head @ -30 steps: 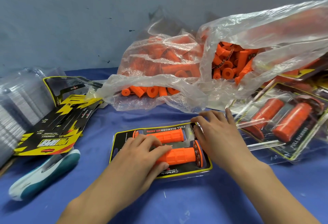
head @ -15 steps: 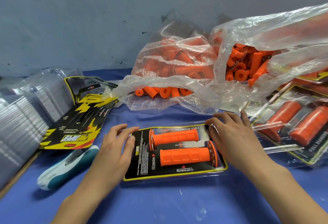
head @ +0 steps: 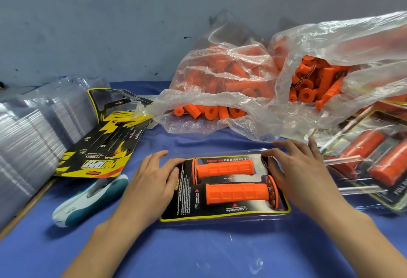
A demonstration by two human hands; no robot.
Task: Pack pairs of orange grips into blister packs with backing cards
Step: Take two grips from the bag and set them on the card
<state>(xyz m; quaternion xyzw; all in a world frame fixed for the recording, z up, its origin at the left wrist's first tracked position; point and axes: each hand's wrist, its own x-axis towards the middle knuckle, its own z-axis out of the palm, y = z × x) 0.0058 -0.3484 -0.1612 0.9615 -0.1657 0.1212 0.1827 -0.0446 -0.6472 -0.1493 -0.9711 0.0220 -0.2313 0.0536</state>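
The blister pack (head: 220,215) lies mid-surface (head: 198,251) with two grips in it, the rear grip (head: 224,168) behind the front grip (head: 236,192); the left hand (head: 149,187) rests on its left end, the right hand (head: 301,174) on its right end; a hand tool (head: 88,200) lies to its left, backing cards (head: 99,156) behind that, empty blisters (head: 28,141) stacked farthest left; the bag of grips (head: 220,83) sits behind; filled packs (head: 363,161) lie to the right.

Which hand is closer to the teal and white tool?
Left. The left hand rests on the left end of the blister pack, just right of the teal and white tool; the right hand is at the pack's right end.
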